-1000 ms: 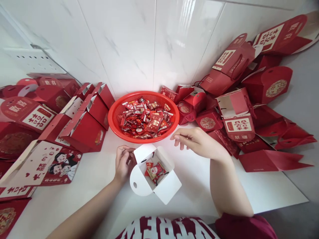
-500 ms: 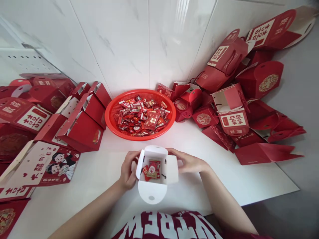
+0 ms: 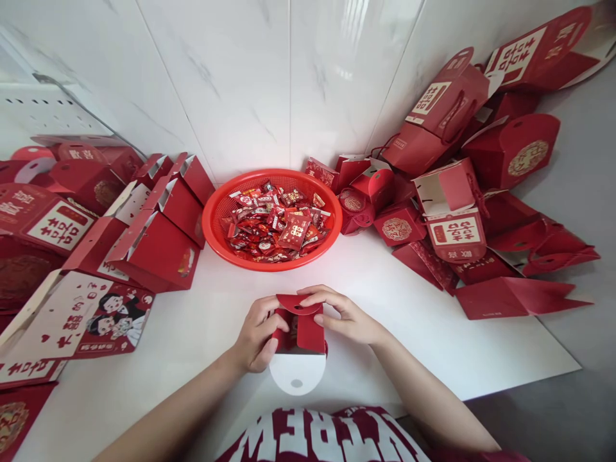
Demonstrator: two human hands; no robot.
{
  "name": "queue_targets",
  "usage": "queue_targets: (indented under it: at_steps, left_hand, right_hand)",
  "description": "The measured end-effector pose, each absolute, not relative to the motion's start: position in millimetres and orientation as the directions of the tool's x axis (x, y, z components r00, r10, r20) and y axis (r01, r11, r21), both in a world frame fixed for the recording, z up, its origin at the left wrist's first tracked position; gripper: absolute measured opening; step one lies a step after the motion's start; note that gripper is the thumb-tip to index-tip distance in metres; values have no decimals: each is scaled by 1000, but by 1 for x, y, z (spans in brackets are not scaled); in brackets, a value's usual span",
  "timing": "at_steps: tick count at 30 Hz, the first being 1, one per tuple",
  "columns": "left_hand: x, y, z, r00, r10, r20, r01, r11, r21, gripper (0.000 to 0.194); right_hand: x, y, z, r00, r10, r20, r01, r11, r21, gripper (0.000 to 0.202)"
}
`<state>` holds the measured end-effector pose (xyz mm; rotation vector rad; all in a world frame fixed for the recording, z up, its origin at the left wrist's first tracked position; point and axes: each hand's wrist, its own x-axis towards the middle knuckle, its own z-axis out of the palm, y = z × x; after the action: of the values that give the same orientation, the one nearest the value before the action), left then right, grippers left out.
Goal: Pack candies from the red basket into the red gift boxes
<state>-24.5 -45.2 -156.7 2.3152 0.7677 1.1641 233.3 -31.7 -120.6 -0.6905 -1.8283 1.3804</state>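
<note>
A small red paper candy box [image 3: 312, 335] stands before me at the table's near side. Its far flap and side flaps are bent inward over the opening, while the near rounded flap [image 3: 299, 378] hangs out toward me, white side up, with a hole in it. My left hand [image 3: 257, 335] grips the box's left side, fingers curled over the edge. On the right, my right hand [image 3: 345, 314] has its fingers over the far flap and its thumb on the right side flap. The wrapped candies inside are mostly hidden by the flaps.
Behind the box stands a red plastic basket [image 3: 210, 230] of wrapped candies [image 3: 269, 224]. Red boxes [image 3: 154, 250] crowd the left side, and a heap of red gift boxes [image 3: 455, 234] lies at the right against the tiled wall [image 3: 240, 83]. The white table [image 3: 385, 276] ends at the lower right.
The box's side flaps and far flap, open before, are now folded inward, covering the candies. Both hands have moved from the box's sides onto its top.
</note>
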Motion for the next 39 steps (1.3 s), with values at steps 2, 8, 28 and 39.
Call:
queue_targets:
  at_steps: [2, 8, 28, 39]
  left_hand:
    - [-25, -49, -158, 408, 645, 646, 313, -764, 565, 23]
    - [-29, -39, -158, 531, 561, 635, 236, -818, 525, 43]
    - [-27, -31, -154, 634, 567, 526, 196, -776, 600, 85]
    - [-22, -29, -152, 617, 575, 538, 225, -784, 579, 63]
  right_hand:
    - [235, -30, -119, -596, 774, 215, 21, 282, -959, 28]
    - [247, -20, -124, -707, 676, 208, 18, 311, -950, 48]
    - [247, -25, -127, -763, 624, 171, 86, 361, -929, 97]
    - [241, -30, -129, -691, 686, 228, 125, 424, -897, 74]
